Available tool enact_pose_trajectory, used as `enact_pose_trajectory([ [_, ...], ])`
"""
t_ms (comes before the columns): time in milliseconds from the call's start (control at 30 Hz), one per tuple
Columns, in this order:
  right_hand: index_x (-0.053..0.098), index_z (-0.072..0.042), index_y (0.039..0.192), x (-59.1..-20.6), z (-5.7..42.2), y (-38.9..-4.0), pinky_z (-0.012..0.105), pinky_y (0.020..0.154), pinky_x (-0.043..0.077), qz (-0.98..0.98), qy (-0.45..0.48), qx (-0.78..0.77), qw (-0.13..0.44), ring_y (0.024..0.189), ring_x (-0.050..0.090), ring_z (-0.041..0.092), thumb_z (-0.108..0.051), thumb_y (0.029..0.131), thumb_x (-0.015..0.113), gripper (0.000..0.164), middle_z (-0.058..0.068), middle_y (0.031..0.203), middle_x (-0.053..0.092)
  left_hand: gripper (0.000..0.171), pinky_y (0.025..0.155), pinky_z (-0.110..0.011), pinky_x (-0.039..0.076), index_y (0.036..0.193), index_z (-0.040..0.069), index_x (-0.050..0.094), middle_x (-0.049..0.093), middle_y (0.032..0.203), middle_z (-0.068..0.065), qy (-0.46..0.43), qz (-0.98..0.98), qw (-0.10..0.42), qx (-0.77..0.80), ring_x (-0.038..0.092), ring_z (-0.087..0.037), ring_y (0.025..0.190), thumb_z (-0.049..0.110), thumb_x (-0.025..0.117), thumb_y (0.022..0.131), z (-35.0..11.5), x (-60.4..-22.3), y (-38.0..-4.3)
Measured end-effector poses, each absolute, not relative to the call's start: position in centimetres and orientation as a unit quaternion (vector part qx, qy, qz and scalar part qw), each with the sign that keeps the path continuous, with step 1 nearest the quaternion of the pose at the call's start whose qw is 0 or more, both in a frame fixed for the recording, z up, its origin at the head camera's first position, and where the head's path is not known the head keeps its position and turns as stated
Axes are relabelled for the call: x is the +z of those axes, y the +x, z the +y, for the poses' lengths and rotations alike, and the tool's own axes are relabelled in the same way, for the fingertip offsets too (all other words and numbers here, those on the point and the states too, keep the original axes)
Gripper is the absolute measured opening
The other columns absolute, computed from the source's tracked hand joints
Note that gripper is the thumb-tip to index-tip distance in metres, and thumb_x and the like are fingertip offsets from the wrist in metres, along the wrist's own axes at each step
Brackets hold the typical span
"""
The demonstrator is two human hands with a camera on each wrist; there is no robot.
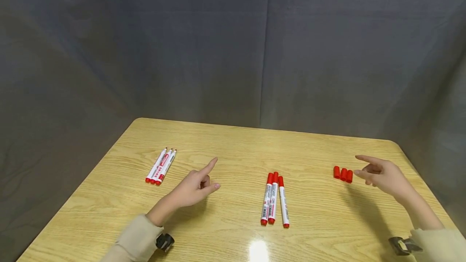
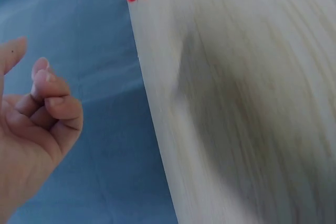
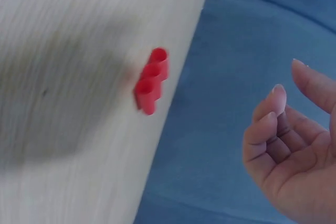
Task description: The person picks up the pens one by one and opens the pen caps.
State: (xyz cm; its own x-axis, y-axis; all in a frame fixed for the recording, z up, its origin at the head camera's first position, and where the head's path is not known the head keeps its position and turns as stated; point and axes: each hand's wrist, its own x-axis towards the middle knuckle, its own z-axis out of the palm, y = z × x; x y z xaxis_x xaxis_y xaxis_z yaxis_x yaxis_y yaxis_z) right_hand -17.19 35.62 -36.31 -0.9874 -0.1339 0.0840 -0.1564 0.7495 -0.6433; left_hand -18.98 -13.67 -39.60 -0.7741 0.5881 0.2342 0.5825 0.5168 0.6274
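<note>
My left hand (image 1: 194,187) hovers over the table, holding nothing, between two groups of markers. Its index finger and thumb are extended; the other fingers curl loosely. To its left, three uncapped whiteboard markers (image 1: 162,167) lie side by side, tips pointing away. On its other side are two capped red markers (image 1: 272,197) together and a third capped marker (image 1: 284,207) slightly apart. Over the table's right part, my right hand (image 1: 387,177) is raised with nothing in its grasp. Just left of its fingertips sit three red caps (image 3: 150,80) in a row, untouched.
The wood-grain table (image 1: 225,144) has rounded far corners. Grey cloth (image 1: 196,60) hangs behind it and along both sides. A black strap (image 1: 164,241) is on the left wrist, another (image 1: 400,246) on the right.
</note>
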Motion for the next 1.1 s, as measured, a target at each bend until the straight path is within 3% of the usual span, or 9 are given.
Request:
enact_pose_trajectory([
  [367, 0.04, 0.002, 0.135, -34.6, 33.5, -16.2, 0.027, 0.049, 0.038, -0.925, 0.096, 0.367, 0.023, 0.059, 0.052, 0.013, -0.023, 0.088, 0.061, 0.057, 0.003, 0.075, 0.06, 0.093, 0.049, -0.019, 0.041, 0.144, -0.003, 0.008, 0.05, 0.059, 0.01, 0.375, 0.842, 0.079, 0.379, 0.042, 0.0, 0.05, 0.023, 0.071, 0.08, -11.5, -39.9, -18.9],
  [633, 0.039, 0.005, 0.134, -33.5, 31.7, -15.3, 0.027, 0.052, 0.04, -0.906, 0.118, 0.406, 0.026, 0.063, 0.057, 0.014, -0.019, 0.088, 0.061, 0.056, 0.0, 0.079, 0.061, 0.1, 0.05, -0.017, 0.039, 0.146, 0.003, 0.001, 0.054, 0.061, 0.005, 0.377, 0.809, 0.162, 0.421, 0.045, -0.002, 0.05, 0.02, 0.073, 0.078, -9.3, -39.4, -18.5],
  [1100, 0.04, 0.006, 0.133, -32.3, 30.2, -14.6, 0.025, 0.057, 0.044, -0.887, 0.155, 0.433, 0.034, 0.065, 0.058, 0.015, -0.01, 0.087, 0.061, 0.052, 0.001, 0.08, 0.062, 0.106, 0.047, -0.017, 0.041, 0.146, 0.004, 0.001, 0.055, 0.059, 0.005, 0.378, 0.802, 0.198, 0.418, 0.046, -0.002, 0.048, 0.021, 0.076, 0.074, -5.9, -41.2, -18.9],
])
